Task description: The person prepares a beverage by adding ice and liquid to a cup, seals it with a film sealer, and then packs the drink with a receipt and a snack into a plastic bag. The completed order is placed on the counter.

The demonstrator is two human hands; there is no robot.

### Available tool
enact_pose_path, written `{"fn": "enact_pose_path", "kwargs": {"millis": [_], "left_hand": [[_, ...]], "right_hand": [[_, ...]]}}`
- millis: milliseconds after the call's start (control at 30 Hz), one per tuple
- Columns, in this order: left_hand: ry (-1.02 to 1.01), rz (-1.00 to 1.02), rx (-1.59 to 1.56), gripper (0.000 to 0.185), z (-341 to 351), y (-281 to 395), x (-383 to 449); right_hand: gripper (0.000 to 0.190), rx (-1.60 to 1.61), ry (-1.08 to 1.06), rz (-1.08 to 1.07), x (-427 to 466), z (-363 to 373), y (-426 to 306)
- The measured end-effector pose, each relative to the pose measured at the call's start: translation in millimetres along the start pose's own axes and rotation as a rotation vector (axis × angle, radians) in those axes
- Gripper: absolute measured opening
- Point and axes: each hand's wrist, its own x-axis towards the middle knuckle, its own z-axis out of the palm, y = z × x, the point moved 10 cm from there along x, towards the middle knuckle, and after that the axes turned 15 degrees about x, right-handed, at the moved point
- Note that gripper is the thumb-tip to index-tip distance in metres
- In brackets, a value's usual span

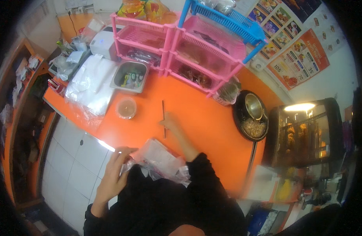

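My right hand (170, 122) is over the orange counter, its fingers around a thin dark stick (164, 131), perhaps a straw or pen. My left hand (113, 173) hangs at the counter's front edge, thumb and fingers spread. Its fingertips are close to a clear plastic bag (160, 155) lying against the front of my body. Whitish, paper-like contents show through the bag; whether the left fingers touch its crinkled edge is unclear. Beyond the hands stands a round, lidded clear plastic tub (126, 108) with brownish contents.
A steel pan (129, 76) with small packets sits behind the tub, beside stacked clear plastic bags (91, 84). Pink basket racks (198, 54) line the back. At right are a black round tray (237, 118) holding a metal bowl (254, 106) and a lit food display case (304, 132).
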Motion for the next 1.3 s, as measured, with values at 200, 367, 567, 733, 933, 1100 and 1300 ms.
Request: {"fn": "enact_pose_path", "kwargs": {"millis": [200, 367, 567, 733, 933, 1100, 1300], "left_hand": [[-0.101, -0.048, 0.209, 0.040, 0, -10, 16], [-0.238, 0.191, 0.062, 0.044, 11, -1, 35], [-0.361, 0.314, -0.099, 0.043, 27, -7, 37], [-0.184, 0.382, -0.179, 0.031, 18, -15, 54], [-0.115, 0.379, -0.374, 0.014, 24, -35, 69], [-0.158, 0.377, -0.652, 0.008, 34, -47, 63], [-0.254, 0.428, -0.640, 0.028, 55, -38, 58]], "right_hand": [[0.013, 0.924, -0.017, -0.502, -163, -99, -164], [0.022, 0.233, -0.632, 0.057, -244, -24, -149], [0.035, -0.522, 0.015, -0.417, -272, -108, -197], [0.042, 0.038, -0.146, -0.738, -278, -79, -228], [0.038, 0.036, -0.151, -0.651, -253, -37, -196], [0.033, -0.286, -0.185, -0.122, -256, -45, -129], [0.019, -0.582, -0.331, 0.039, -248, -7, -127]]}}
